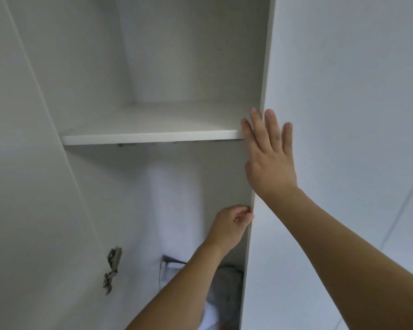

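wardrobe door right of shelf | right hand flat on its face, fingers straight | left hand grip curled round its edge | advice: swing slowly, keep left fingers clear of pinching

- No text, label, brand, number or sign readable anywhere in view.
- Door, shelf front edge and metal hinge: plain, no markings legible.
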